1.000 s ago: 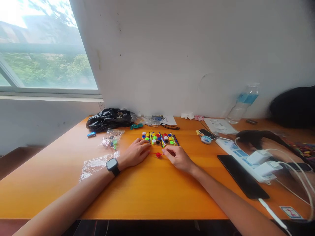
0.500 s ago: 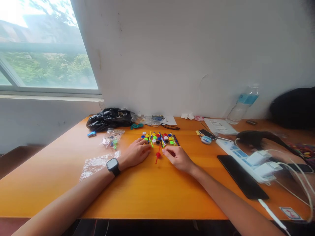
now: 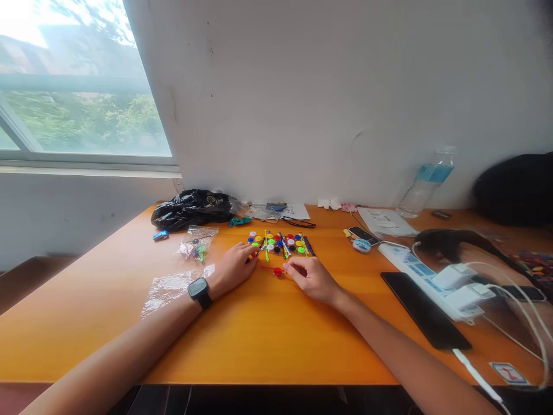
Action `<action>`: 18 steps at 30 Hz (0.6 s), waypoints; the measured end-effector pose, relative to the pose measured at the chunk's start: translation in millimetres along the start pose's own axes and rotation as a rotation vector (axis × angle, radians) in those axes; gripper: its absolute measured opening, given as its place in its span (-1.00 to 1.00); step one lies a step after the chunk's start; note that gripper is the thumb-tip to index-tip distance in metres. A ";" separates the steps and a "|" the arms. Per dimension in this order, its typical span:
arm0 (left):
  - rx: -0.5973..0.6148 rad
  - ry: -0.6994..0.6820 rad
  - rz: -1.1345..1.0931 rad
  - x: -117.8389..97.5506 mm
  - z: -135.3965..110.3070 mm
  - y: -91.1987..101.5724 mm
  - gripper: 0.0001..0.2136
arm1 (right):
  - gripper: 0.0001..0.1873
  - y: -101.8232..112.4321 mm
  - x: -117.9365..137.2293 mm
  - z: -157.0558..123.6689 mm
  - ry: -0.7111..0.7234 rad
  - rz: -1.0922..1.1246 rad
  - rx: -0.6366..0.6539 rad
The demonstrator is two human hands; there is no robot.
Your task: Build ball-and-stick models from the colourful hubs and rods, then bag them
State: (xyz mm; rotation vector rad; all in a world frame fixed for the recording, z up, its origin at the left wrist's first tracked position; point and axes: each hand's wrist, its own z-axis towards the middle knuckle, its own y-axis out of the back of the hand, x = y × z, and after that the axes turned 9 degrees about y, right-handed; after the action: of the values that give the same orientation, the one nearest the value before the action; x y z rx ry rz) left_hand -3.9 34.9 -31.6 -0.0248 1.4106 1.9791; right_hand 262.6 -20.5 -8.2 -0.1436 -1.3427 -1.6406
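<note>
My right hand (image 3: 311,279) is closed in a pinch at the end of a thin red stick, which carries a red disc (image 3: 277,272) just above the wooden table or on it; I cannot tell which. My left hand (image 3: 235,266), with a black watch on its wrist, reaches over the left end of a group of small parts. Its fingers are stretched out and its thumb is a little apart. Beyond both hands lie several coloured round caps (image 3: 271,249) in rows, with thin sticks between them, among them a yellow-green stick (image 3: 266,246).
Left of the parts lie a small clear bag (image 3: 196,246) with pieces in it and a flat clear bag (image 3: 168,291). A black plastic bag (image 3: 190,210) is at the back. Rightward are a dark tablet (image 3: 425,311), a power strip (image 3: 415,266), cables and another person's arm (image 3: 466,262).
The red stick with its disc has turned from nearly upright in view to lying sideways. My left hand has drawn back slightly, and the yellow-green stick beside it stands straighter.
</note>
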 end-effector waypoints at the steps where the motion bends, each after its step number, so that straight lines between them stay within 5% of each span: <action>1: 0.000 0.018 0.008 -0.2 0.2 0.4 -0.84 | -0.55 0.0 0.0 0.0 0.003 -0.005 0.000; 9: -0.014 0.039 0.087 -3.6 0.7 -0.2 -0.85 | -0.80 0.2 1.7 0.5 0.135 -0.082 -0.047; 13: 0.019 0.109 0.128 -4.0 0.4 1.2 -0.83 | -0.81 0.2 3.2 -1.1 0.267 -0.081 0.052; 18: 0.031 0.144 0.201 -5.4 0.3 5.5 -0.74 | -0.83 1.5 2.7 -1.8 0.218 -0.060 0.115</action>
State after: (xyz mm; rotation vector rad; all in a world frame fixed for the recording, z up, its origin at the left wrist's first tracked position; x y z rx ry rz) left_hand -2.6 31.5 -24.8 -0.0116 1.5892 2.1547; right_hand 263.2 -23.5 -6.2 0.1417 -1.2803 -1.5743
